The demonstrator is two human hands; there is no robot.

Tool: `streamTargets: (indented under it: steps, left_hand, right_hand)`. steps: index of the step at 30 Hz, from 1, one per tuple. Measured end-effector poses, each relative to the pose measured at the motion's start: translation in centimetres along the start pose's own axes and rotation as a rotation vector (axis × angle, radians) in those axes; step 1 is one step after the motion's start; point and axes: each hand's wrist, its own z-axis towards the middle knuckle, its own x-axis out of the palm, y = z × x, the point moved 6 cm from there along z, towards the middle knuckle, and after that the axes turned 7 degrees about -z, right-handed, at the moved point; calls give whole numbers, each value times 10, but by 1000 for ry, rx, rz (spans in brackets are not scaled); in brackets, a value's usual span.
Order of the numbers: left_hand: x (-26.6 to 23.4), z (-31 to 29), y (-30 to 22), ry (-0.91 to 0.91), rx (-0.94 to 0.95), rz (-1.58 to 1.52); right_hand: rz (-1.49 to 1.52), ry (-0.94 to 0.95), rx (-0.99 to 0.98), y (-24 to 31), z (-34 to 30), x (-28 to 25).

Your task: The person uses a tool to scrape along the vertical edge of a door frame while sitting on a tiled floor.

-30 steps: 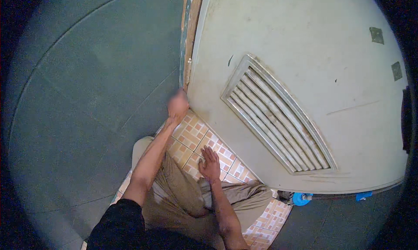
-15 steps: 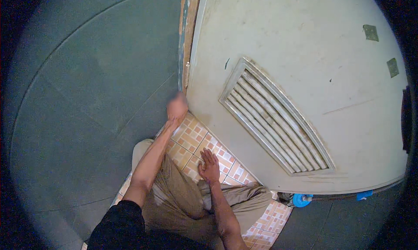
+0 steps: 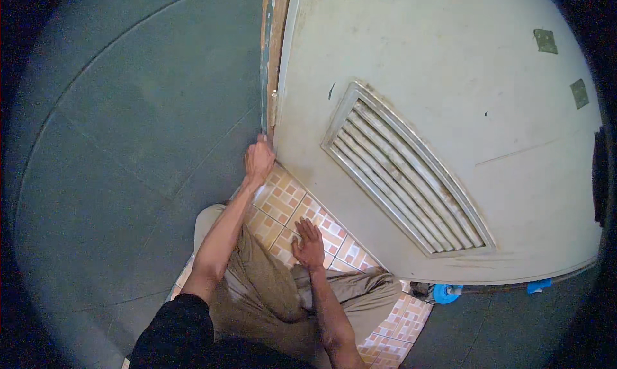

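My left hand [image 3: 259,160] is at the foot of the wooden door frame [image 3: 275,61], its fingers curled together against the frame's lower end. Whatever those fingers grip, if anything, is hidden from this view. Peeling grey-blue paint and bare brown wood show along the frame. My right hand [image 3: 310,244] rests palm down on the patterned floor tiles [image 3: 283,202], fingers extended and holding nothing. Just beyond it stands the bottom edge of a stained off-white door [image 3: 315,41] with a slatted vent [image 3: 405,170].
Dark grey wall panels [image 3: 141,112] rise close on my left. My crossed legs [image 3: 263,285] in brown trousers fill the near floor. A round blue object [image 3: 445,294] lies by the door's lower edge at right, with a smaller blue piece [image 3: 538,286] farther along.
My left hand, blurred by motion half a second ago, now appears sharp at nearly the same spot on the frame. The right hand stays flat on the tiles.
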Motion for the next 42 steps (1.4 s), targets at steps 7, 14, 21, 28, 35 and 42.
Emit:
streamTargets:
  steps: [7, 14, 21, 28, 35, 42]
  left_hand:
    - [-4, 2, 14, -21, 20, 45]
    - [3, -2, 12, 41, 5, -10]
    - [-1, -2, 11, 54, -14, -22]
    - [22, 5, 59, 46, -8, 21]
    - [-1, -2, -5, 0, 63, 4]
    - [4, 2, 38, 40, 21, 79]
  right_hand:
    - [3, -1, 1, 13, 9, -2]
    - [0, 10, -2, 9, 7, -2]
    - [15, 3, 3, 14, 8, -8]
    - [13, 12, 1, 16, 10, -5]
    - [11, 3, 5, 2, 4, -5]
    - [14, -12, -23, 19, 9, -5]
